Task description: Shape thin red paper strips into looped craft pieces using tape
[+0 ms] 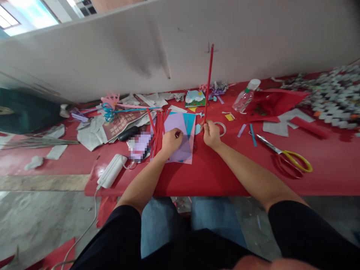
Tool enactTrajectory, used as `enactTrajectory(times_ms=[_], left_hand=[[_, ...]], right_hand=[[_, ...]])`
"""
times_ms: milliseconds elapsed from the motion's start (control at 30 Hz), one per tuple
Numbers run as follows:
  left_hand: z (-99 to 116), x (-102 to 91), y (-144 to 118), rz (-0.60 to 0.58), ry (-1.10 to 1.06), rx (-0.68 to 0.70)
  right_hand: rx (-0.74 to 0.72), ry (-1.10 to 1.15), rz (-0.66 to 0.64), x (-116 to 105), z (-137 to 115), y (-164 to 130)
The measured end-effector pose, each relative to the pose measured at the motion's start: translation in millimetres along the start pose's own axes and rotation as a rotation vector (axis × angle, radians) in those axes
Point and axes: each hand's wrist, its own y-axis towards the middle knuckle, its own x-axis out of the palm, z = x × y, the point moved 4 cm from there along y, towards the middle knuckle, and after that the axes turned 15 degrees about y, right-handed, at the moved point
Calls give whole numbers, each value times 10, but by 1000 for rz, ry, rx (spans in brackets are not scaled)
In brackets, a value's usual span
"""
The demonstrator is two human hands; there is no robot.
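Two bare hands work at the near edge of the red-covered table [213, 176]. The left hand [171, 141] is curled, fingertips pressing a lilac paper sheet [180, 131] lying over blue paper beside a pile of loose red paper strips [157, 129]. The right hand [211, 134] is closed around the foot of a long thin red paper stick [208, 80], standing almost upright. Keeping that pinch low and firm should stop it bending. Farther right lie yellow-handled scissors [289, 155] and a clear plastic bottle [246, 96].

A craft workspace: paper scraps [84, 135] and scissors [287, 154] litter a red table [225, 176].
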Motion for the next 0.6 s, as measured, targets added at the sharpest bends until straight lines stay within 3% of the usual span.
enactTrajectory(times_ms=[167,267,500,600], left_hand=[[75,61,-57,-78,136,69],[31,41,-36,-67,208,45],[-309,-287,196,94,405,-124],[-417,-353,253,90,496,-195]], right_hand=[[-11,-5,11,-5,-27,9],[-17,1,8,0,-25,8],[-11,10,5,13,15,-11],[-13,12,2,14,30,-19]])
